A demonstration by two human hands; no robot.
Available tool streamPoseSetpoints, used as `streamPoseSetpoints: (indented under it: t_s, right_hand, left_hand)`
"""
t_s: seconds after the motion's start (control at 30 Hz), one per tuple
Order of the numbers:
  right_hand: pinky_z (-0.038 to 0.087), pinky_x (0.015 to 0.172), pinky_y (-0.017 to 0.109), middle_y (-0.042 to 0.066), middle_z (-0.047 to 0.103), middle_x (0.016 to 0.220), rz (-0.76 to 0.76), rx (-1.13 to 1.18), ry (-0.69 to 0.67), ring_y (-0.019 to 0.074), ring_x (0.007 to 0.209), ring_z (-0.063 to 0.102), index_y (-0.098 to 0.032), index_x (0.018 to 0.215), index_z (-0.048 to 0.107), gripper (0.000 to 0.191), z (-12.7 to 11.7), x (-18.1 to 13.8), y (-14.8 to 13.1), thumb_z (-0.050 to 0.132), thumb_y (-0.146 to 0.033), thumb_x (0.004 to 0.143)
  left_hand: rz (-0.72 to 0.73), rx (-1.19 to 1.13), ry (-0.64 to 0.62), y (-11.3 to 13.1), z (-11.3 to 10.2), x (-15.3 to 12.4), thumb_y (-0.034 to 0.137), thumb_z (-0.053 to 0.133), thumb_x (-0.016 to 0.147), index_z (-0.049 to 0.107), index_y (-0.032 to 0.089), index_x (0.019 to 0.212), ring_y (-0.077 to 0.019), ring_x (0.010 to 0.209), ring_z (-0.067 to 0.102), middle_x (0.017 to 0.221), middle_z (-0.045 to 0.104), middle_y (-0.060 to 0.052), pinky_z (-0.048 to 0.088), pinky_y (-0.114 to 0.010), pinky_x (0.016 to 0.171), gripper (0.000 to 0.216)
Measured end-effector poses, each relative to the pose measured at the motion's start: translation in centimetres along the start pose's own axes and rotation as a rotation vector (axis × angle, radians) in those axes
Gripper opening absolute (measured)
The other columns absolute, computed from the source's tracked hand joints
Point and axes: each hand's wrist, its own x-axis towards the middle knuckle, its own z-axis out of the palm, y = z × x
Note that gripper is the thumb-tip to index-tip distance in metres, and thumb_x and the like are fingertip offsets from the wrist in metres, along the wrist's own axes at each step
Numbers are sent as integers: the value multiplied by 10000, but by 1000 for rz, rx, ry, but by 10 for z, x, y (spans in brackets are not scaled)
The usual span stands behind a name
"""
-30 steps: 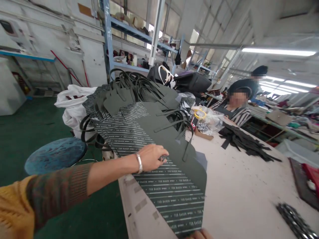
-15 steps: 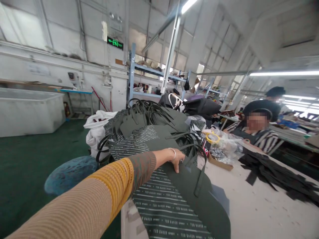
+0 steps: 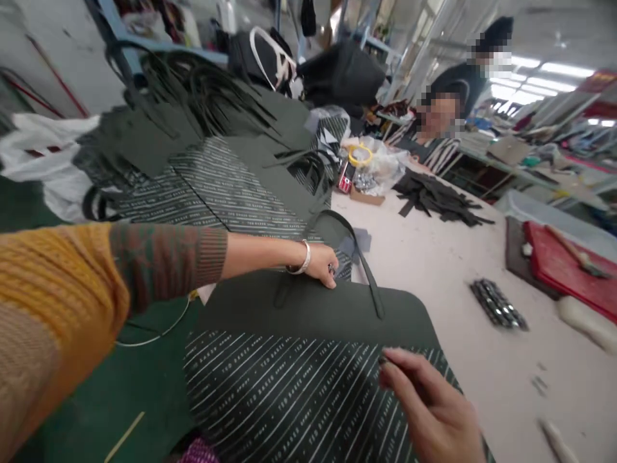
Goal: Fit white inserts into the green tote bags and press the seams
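Note:
A dark green bag panel (image 3: 308, 399), with white diagonal lettering below a plain upper band, lies in front of me over the table edge. A looped strap handle (image 3: 359, 247) rises from its top. My left hand (image 3: 321, 263) is closed on the panel's upper edge beside this handle. Over the lettered part, at the lower right, my right hand (image 3: 429, 399) has thumb and forefinger pinched together; a small dark bit shows at the tips, too small to name. Behind the left hand lies a heap of similar bag panels (image 3: 226, 186) with many straps.
On the pale table (image 3: 434, 283) are a bundle of shiny metal pieces (image 3: 499, 303), dark strips (image 3: 438, 199), a yellow tape roll (image 3: 360, 154) by plastic bags and a red tray (image 3: 569, 257). A co-worker (image 3: 438, 116) sits across; another stands behind.
My view has turned down and right. My left hand has drawn the bag panel from the heap towards me, turning it. My right hand has come into view over it.

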Motion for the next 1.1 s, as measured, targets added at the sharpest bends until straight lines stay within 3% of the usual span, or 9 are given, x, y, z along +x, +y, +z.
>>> streamPoseSetpoints:
  t_s: [0.13, 0.27, 0.43, 0.6, 0.73, 0.9, 1.03, 1.1]
  right_hand:
    - [530, 535, 230, 10, 659, 665, 184, 151, -120, 136, 571, 609, -172, 887, 694, 311, 32, -5, 0, 676, -468, 794]
    - [493, 502, 213, 3, 652, 669, 260, 83, -211, 119, 566, 582, -173, 928, 720, 313, 36, -18, 17, 653, -461, 825]
    - [512, 505, 222, 23, 697, 699, 222, 28, -206, 142, 614, 629, -193, 932, 751, 281, 24, -35, 26, 657, -439, 834]
    - [538, 519, 230, 14, 716, 710, 140, -15, -163, 129, 563, 628, -226, 923, 765, 225, 25, -39, 28, 654, -405, 844]
    - [573, 607, 244, 12, 733, 761, 35, -33, -179, 127, 583, 648, -235, 910, 762, 171, 27, -37, 28, 643, -348, 861]
    - [563, 643, 209, -8, 750, 815, -73, -72, -186, 115, 654, 684, -246, 900, 752, 122, 27, -34, 23, 642, -287, 868]
    - [567, 681, 220, -3, 756, 833, -119, -124, -191, 135, 736, 712, -240, 894, 743, 126, 29, -34, 19, 622, -272, 879]
    - [566, 684, 225, -2, 754, 829, -136, -142, -181, 136, 733, 712, -236, 892, 738, 128, 31, -34, 18, 615, -270, 883]
  left_hand:
    - [58, -76, -96, 30, 27, 3, 330, 757, 695, 726, 190, 763, -130, 650, 538, 670, 654, 30, 337, -237, 618, 159]
    - [74, -153, -257, 37, 32, 9, 312, 839, 604, 725, 152, 704, -111, 552, 458, 507, 547, 54, 314, -240, 584, 220]
    - [62, -236, -402, 36, 21, 6, 182, 829, 606, 748, 107, 785, -86, 521, 409, 482, 519, 68, 308, -224, 564, 210]
    - [8, -357, -506, 38, 15, 1, 224, 810, 649, 767, 118, 843, -66, 506, 366, 486, 481, 60, 332, -213, 571, 225]
    - [-63, -475, -636, 44, 18, 3, 241, 759, 717, 766, 113, 814, -52, 460, 376, 514, 553, 18, 228, -178, 456, 161]
    - [-134, -526, -788, 51, 23, 11, 180, 824, 598, 765, 121, 753, -70, 441, 445, 537, 610, -10, 240, -140, 395, 177]
    - [-176, -604, -786, 49, 27, 15, 140, 863, 509, 764, 66, 703, -89, 414, 466, 558, 643, -69, 176, -124, 357, 230]
    - [-231, -684, -635, 49, 29, 14, 88, 905, 364, 760, 46, 683, -173, 461, 560, 591, 670, -109, 270, -155, 351, 353]
